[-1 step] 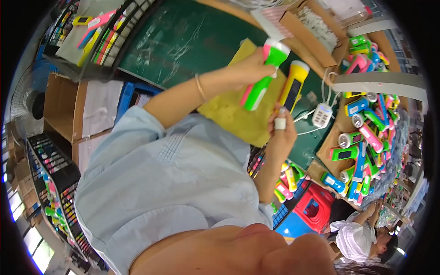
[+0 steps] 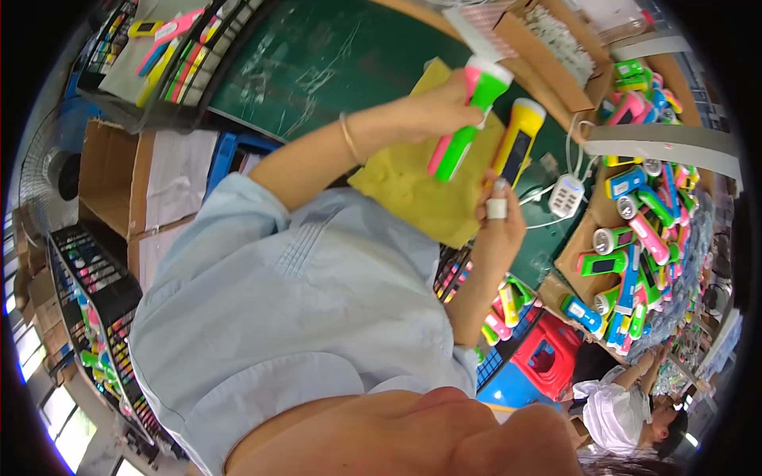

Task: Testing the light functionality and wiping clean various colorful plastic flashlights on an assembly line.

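Observation:
My left hand (image 2: 444, 107) is closed around the middle of a green and pink flashlight (image 2: 452, 155) with a white head. The flashlight is tilted over a yellow mat (image 2: 413, 194) on the dark green tabletop. My right hand (image 2: 502, 218) is lower and to the right, with white tape around one finger. Its fingertips pinch the lower end of a yellow flashlight (image 2: 524, 131) with a dark panel on its side. The two flashlights lie at a like slant, a small gap apart. My left fingers hide part of the green and pink body.
A white power strip (image 2: 566, 197) with cables is right of my right hand. Beyond it, many colourful flashlights (image 2: 647, 238) are heaped in cardboard. An open box of small white parts (image 2: 556, 44) stands at the back. Black crates (image 2: 151, 103) hold flashlights on the left. A co-worker (image 2: 611, 416) sits at lower right.
The work area and both hands appear slightly farther right and higher in the picture. Each hand keeps the same hold on its flashlight.

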Available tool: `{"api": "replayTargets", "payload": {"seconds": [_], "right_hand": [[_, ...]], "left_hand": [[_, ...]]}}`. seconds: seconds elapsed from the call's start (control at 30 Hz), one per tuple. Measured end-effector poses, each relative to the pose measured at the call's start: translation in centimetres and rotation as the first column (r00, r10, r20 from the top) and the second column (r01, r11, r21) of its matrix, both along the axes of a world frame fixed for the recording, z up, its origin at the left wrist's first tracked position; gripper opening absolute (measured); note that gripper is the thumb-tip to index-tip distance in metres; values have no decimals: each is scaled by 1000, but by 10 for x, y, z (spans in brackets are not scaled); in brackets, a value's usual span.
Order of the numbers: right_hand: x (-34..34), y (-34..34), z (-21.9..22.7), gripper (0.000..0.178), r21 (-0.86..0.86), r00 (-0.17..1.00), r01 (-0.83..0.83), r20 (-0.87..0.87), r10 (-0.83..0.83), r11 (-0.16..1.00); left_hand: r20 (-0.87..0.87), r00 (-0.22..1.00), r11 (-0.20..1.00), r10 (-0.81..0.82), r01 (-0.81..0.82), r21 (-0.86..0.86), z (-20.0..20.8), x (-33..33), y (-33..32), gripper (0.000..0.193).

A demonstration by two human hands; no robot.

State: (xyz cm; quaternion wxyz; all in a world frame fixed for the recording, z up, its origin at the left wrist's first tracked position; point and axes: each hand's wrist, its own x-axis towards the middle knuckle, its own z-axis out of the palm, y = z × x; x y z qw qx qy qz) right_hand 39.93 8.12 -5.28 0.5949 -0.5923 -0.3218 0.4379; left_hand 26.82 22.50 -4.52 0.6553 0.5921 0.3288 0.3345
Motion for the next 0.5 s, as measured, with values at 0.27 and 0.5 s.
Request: {"api": "replayTargets", "payload": {"seconds": [0.27,0.5], "right_hand": [[5,15,-6,15,140,998,54,-49,-48,989],[-4,33,14,7,174,745,-194,666,29,965]], "left_hand": [[-395,749,741,532,-187,645,-17,4,11,92],[431,898,814,-90,315,-488,-8,-22,13,69]]}}
